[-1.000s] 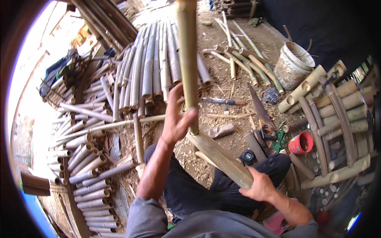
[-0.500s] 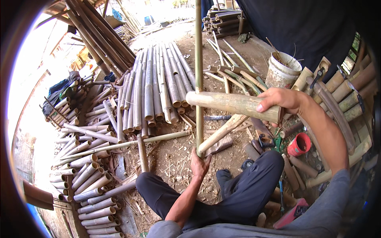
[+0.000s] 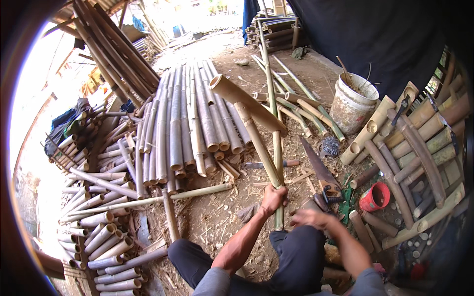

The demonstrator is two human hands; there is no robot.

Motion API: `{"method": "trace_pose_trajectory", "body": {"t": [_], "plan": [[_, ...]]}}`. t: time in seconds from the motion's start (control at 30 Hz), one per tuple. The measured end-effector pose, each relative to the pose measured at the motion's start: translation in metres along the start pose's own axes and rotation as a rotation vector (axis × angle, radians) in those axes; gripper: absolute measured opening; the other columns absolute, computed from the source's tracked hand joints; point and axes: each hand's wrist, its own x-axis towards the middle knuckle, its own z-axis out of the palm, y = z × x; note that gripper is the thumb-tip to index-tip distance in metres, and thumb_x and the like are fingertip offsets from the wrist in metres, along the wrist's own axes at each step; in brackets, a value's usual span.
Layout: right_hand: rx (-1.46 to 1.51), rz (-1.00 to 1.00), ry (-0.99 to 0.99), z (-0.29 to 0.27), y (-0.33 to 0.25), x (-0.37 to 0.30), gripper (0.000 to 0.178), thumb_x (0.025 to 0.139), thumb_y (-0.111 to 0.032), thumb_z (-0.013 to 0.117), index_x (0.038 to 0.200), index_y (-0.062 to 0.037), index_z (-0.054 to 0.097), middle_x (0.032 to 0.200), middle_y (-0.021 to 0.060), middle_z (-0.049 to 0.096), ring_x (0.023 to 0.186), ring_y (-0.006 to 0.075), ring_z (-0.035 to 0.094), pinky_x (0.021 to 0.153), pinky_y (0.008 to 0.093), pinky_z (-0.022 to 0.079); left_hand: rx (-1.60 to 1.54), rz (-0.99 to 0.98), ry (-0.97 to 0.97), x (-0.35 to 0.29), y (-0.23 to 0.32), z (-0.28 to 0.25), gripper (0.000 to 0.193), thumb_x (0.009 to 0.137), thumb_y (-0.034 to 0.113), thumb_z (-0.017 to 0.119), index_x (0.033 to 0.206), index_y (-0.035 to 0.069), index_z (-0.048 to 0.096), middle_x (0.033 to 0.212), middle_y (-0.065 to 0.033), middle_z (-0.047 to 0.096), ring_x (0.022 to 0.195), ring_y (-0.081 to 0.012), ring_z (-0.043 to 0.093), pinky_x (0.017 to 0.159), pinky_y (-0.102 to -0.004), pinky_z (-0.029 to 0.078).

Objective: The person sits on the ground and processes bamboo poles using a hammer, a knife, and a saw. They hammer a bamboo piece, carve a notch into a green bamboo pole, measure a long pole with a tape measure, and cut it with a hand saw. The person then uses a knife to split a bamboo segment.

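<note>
My left hand (image 3: 274,199) is closed around the lower part of a slender bamboo pole (image 3: 270,74) and the handle of a bamboo mallet (image 3: 259,143). The mallet's thick, hollow-ended head slants across in front of the pole. Its handle and the pole meet in my grip, and the pole's lower end shows below my hand. Slightly blurred, my right hand (image 3: 314,218) hovers by my right knee with its fingers loosely stretched to the left. No object shows in it. Close by on the ground lie a handsaw (image 3: 318,165) and a knife with a wooden handle (image 3: 291,163).
Long bamboo poles (image 3: 175,123) lie side by side ahead, with stacked short lengths (image 3: 106,234) at left. To the right are a dirty white bucket (image 3: 350,106), a red container (image 3: 375,196) and leaning bamboo pieces (image 3: 414,143). Shavings litter the ground.
My right hand has let go of the mallet's head and dropped toward my knee. My left hand has shifted right with the pole and the mallet, whose head has turned to a slant.
</note>
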Motion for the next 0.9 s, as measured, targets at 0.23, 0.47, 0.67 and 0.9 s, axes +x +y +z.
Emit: {"method": "trace_pose_trajectory", "body": {"t": [0.23,0.47,0.67,0.9], "plan": [[0.078,-0.378,0.829,0.044,0.032,0.064,0.022,0.094,-0.023,0.064,0.103,-0.0036,0.059,0.071,0.0010,0.057,0.056,0.0106,0.053,0.052,0.0269,0.045,-0.003,-0.059,-0.005,0.071,-0.035,0.043,0.009,0.087,0.007,0.057,0.085,-0.002,0.056,0.061,-0.0056,0.054,0.044,-0.0153,0.051,0.042,-0.0294,0.043],[-0.122,-0.482,1.033,-0.058,-0.005,0.063,0.040,0.092,-0.043,0.059,0.085,-0.0045,0.062,0.056,-0.0005,0.050,0.048,0.0116,0.049,0.041,0.0301,0.037,0.274,-0.098,-0.424,0.111,-0.014,0.046,0.076,0.092,0.035,0.067,0.145,-0.007,0.032,0.139,-0.0283,0.049,0.126,-0.0338,0.053,0.105,-0.0442,0.046],[-0.385,-0.250,1.140,-0.201,-0.051,0.124,0.044,0.092,-0.037,0.067,0.104,0.0041,0.061,0.071,0.0091,0.062,0.062,0.0200,0.060,0.056,0.0380,0.049,0.811,0.131,0.294,0.083,-0.035,-0.134,0.048,0.087,0.020,0.073,0.127,-0.001,0.056,0.126,-0.0195,0.059,0.113,-0.0284,0.060,0.097,-0.0396,0.051],[-1.089,0.110,1.811,-0.468,-0.068,0.140,0.062,0.087,-0.047,0.069,0.129,-0.0082,0.045,0.117,0.0167,0.052,0.105,0.0276,0.051,0.084,0.0476,0.042,1.365,0.029,1.425,0.002,-0.014,-0.344,0.062,0.078,0.020,0.072,0.129,-0.006,0.049,0.137,-0.0262,0.043,0.130,-0.0397,0.041,0.109,-0.0479,0.035]]}}
